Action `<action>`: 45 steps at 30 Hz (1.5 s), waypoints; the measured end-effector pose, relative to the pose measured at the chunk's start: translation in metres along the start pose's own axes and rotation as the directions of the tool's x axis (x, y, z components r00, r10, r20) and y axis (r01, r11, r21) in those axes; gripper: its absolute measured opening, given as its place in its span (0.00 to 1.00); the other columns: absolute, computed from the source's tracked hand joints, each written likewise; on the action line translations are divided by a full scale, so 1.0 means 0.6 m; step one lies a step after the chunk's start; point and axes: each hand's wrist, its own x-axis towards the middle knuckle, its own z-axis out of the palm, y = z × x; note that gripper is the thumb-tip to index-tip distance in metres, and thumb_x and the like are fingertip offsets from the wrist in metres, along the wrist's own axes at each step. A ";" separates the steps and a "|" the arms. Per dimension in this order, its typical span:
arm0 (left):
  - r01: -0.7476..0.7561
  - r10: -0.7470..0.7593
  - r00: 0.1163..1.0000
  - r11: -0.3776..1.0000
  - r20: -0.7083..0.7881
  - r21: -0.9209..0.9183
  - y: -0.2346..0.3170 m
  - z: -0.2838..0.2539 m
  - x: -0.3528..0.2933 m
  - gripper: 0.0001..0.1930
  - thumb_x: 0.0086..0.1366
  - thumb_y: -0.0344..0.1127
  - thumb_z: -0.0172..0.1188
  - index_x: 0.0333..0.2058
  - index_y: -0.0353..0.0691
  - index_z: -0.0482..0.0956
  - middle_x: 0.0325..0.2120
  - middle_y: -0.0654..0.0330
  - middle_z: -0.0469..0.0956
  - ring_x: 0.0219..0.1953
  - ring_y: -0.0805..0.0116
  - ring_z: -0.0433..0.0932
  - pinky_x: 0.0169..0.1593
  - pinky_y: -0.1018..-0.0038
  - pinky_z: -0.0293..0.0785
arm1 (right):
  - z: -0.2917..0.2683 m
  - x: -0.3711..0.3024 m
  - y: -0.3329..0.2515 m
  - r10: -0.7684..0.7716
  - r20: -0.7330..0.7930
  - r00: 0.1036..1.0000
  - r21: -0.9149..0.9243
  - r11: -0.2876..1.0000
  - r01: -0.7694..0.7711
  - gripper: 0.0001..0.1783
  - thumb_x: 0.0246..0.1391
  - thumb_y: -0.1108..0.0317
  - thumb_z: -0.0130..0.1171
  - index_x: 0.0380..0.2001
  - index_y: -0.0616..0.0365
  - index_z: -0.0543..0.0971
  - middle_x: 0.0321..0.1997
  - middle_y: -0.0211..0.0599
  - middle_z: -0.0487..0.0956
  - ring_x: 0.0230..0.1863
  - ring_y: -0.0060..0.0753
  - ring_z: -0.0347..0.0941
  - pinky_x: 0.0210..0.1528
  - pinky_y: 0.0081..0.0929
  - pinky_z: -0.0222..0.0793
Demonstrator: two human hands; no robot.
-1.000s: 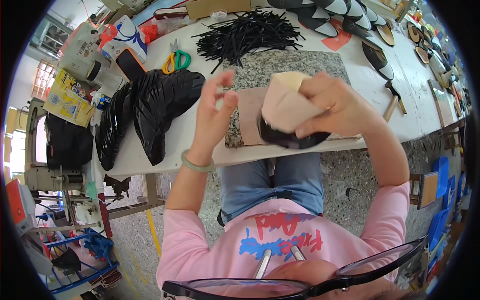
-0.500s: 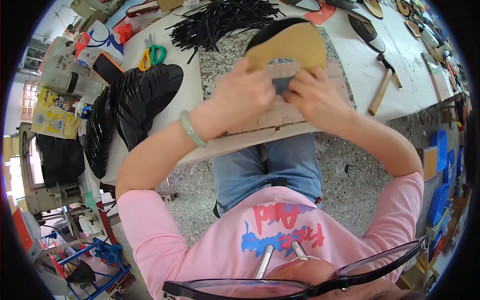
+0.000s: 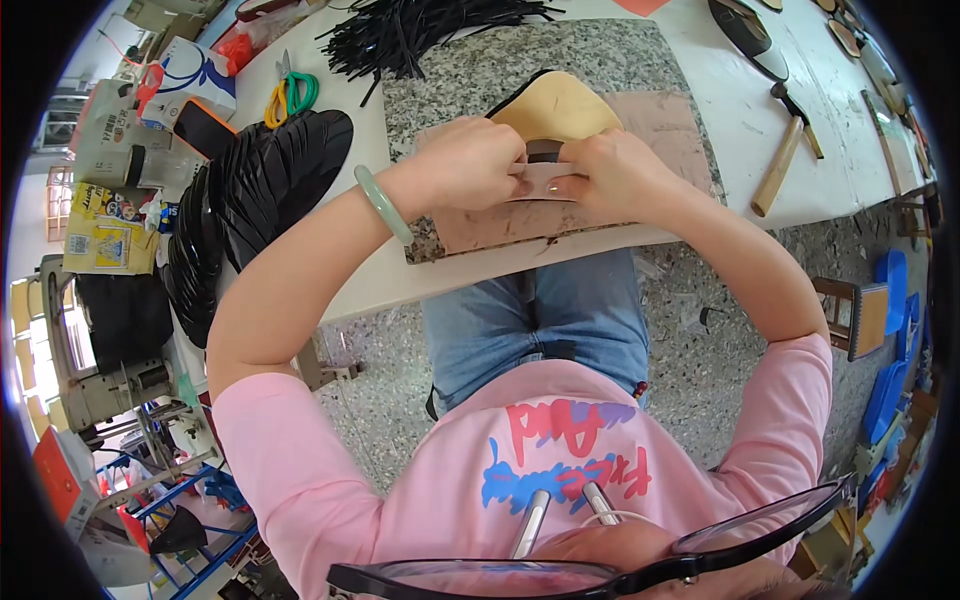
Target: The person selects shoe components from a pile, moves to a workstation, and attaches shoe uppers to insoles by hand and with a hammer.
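Both my hands grip one shoe upper (image 3: 560,105) over the work slab. Its tan lining faces up, with a black edge along the far left side, and a pale strip runs across the near side. My left hand (image 3: 470,165) is closed on the left end of that strip, thumb below. From the right, my right hand (image 3: 615,175) pinches the other end, its thumb pressed on the pale strip. Between the hands a small dark gap shows. My fingers hide both ends of the upper.
Under the work lie a speckled stone slab (image 3: 600,50) and a pinkish sheet (image 3: 660,130). Black strips (image 3: 420,35) are heaped behind. Scissors (image 3: 292,95) and stacked black shoe pieces (image 3: 285,165) lie left; a hammer (image 3: 780,165) and a black shoe upper (image 3: 748,40) lie right.
The shoe upper has come down and nearer to me, and its curved tan part now lies lower behind my hands. My hands have drawn closer together along the pale strip.
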 end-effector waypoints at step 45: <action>-0.497 0.495 0.868 0.866 -0.044 -0.064 0.050 -0.141 -0.084 0.06 0.53 0.25 0.62 0.32 0.35 0.79 0.25 0.52 0.78 0.31 0.52 0.77 0.38 0.68 0.73 | -0.139 -0.053 0.009 -0.761 -0.111 0.639 0.095 0.631 0.770 0.06 0.43 0.73 0.64 0.28 0.54 0.84 0.30 0.28 0.76 0.38 0.29 0.72 0.46 0.33 0.59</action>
